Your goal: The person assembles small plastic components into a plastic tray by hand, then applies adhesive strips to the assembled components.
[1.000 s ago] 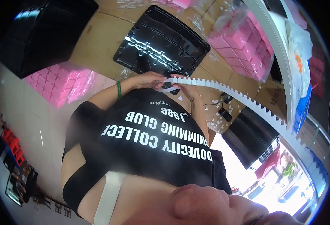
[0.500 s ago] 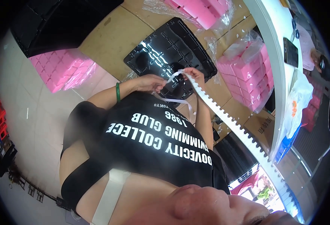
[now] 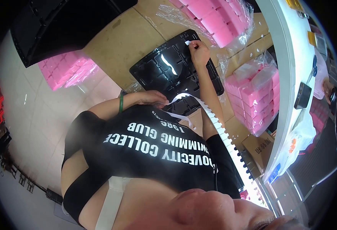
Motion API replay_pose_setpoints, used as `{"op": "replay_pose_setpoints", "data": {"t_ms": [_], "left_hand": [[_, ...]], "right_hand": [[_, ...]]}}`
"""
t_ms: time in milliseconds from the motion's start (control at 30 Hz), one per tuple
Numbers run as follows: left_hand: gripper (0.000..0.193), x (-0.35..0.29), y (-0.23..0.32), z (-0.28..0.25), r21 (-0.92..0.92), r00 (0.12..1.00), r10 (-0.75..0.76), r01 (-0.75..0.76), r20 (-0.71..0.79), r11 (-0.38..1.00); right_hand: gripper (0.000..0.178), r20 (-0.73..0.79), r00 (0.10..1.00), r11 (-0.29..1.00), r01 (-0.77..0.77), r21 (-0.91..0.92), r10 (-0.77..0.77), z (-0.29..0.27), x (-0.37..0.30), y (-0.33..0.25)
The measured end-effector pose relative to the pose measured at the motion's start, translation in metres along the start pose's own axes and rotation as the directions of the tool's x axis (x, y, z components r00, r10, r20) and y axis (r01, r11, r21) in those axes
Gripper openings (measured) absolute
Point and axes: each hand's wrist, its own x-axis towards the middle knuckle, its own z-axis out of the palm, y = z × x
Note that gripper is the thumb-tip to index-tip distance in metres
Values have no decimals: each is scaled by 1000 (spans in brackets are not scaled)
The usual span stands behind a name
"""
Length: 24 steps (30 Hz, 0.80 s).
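Note:
My left hand (image 3: 153,98), a green bangle on its wrist, pinches a long white strip (image 3: 217,124) near my shirt front. The strip arches up from my fingers and runs across my right arm toward the lower right, small tabs along one edge. A narrow bare tail (image 3: 180,117) of it hangs below the left hand. My right hand (image 3: 200,53) reaches out to the far corner of a glossy black plastic tray (image 3: 153,69), its fingers pinching a small white piece (image 3: 188,43) at the tray's rim. Whether that piece touches the tray I cannot tell.
Brown cardboard (image 3: 118,46) lies under the tray. Pink foam blocks in clear plastic (image 3: 252,96) stand right, with more (image 3: 218,19) at the far side and left. A large black tray stack (image 3: 65,27) is far left. A white table edge (image 3: 281,38) curves along the right.
My right hand has left the strip beside my left hand and moved away to the tray's far corner with a small white piece. My left hand keeps the strip, which now sags lower.

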Motion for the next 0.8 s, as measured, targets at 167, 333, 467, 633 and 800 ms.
{"op": "replay_pose_setpoints", "data": {"t_ms": [167, 333, 467, 633, 800], "left_hand": [[20, 1, 3, -1, 22, 1000, -14, 14, 6, 1000], [21, -2, 2, 1, 45, 1000, -13, 14, -24, 999], [22, -4, 0, -8, 56, 1000, -17, 16, 19, 998], [21, -8, 6, -6, 42, 1000, -30, 30, 7, 999], [20, -10, 10, -4, 43, 1000, -27, 27, 3, 999]], "right_hand": [[13, 8, 1000, 1000, 22, 5, -22, 2, 5, 1], [15, 35, 999, 991, -11, 133, 6, -5, 8, -2], [15, 69, 997, 997, -27, 74, 22, -6, 7, 0], [12, -25, 991, 985, 125, -117, -129, -2, 5, -4], [10, -23, 996, 987, 82, -135, -86, -2, 7, -9]]}}
